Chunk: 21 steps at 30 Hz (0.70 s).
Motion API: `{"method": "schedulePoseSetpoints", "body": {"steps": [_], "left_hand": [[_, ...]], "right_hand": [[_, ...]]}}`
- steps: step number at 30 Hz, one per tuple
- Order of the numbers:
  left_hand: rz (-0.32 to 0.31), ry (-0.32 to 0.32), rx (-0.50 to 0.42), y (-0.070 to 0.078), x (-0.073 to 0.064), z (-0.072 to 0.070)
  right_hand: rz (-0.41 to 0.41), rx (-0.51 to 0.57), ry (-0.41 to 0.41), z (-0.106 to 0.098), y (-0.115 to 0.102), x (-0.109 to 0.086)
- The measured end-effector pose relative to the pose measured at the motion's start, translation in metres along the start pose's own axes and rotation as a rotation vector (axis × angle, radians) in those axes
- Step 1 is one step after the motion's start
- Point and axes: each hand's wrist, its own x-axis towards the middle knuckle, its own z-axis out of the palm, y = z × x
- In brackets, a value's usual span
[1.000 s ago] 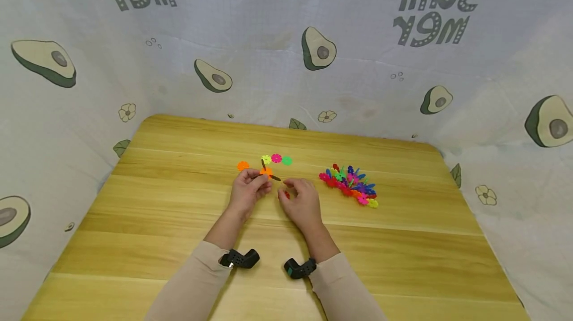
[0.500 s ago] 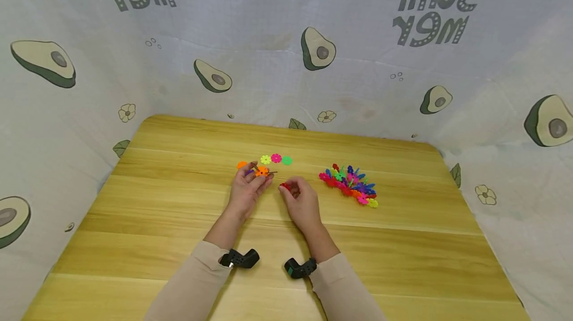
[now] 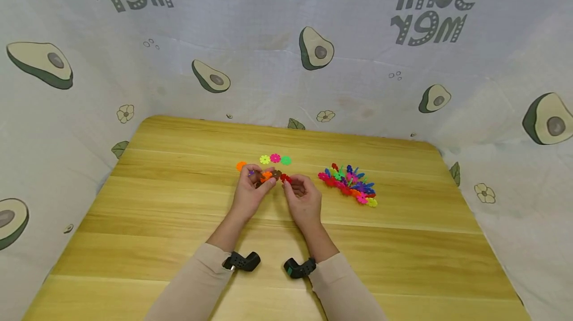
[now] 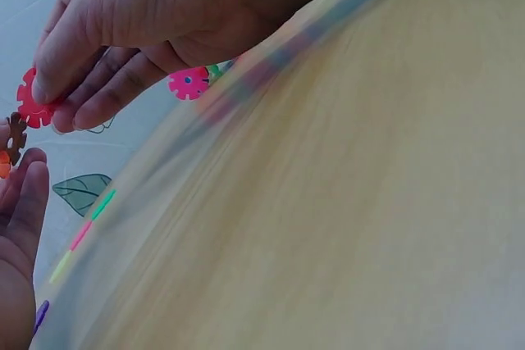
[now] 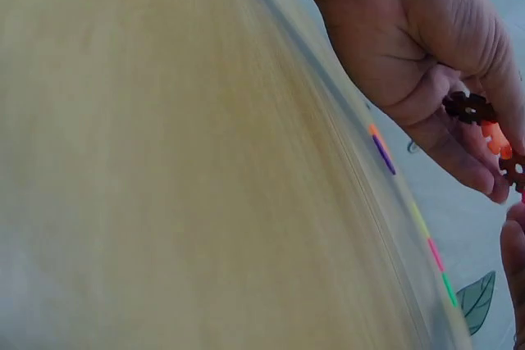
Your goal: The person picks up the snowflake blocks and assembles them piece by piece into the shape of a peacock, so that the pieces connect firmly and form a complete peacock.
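Note:
Between thumb and fingers, my left hand [image 3: 247, 192] holds an orange notched plastic disc, a snowflake building piece [image 3: 266, 176], with brown discs joined to it. One brown disc [image 3: 277, 174] points toward the right. My right hand [image 3: 305, 202] pinches a red disc [image 3: 285, 178] by its edge, right at that brown disc. The left wrist view shows the red disc [image 4: 34, 104] meeting the brown disc [image 4: 16, 137] edge to edge. In the right wrist view, a second brown disc [image 5: 469, 108] sits on the other side of the orange disc [image 5: 496, 138], partly hidden by fingers.
Beyond the hands lie a yellow disc [image 3: 265, 160], a pink disc [image 3: 275, 158] and a green disc [image 3: 286, 160] in a row. An orange disc [image 3: 241, 165] and a purple disc [image 3: 251, 172] are at the left. A mixed pile of discs [image 3: 346, 186] stands at the right.
The left hand has turned the orange and brown piece so a brown disc faces right. The right hand has brought the red disc up and left against it; the hands are closer together.

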Motion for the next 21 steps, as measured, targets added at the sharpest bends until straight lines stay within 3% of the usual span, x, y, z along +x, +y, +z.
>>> {"method": "schedulePoseSetpoints", "body": {"steps": [4,8,21], "left_hand": [[0.040,0.036,0.066,-0.0004,-0.0019,0.0011],[0.070,0.054,0.075,0.0000,-0.0038,0.0035],[0.084,0.050,0.081,-0.0006,-0.0060,0.0081]], "right_hand": [[-0.039,-0.047,0.009,0.0015,-0.0015,-0.0003],[-0.048,-0.078,0.011,0.0028,-0.0011,-0.0005],[0.011,0.028,-0.044,0.0019,-0.0021,-0.0012]]}}
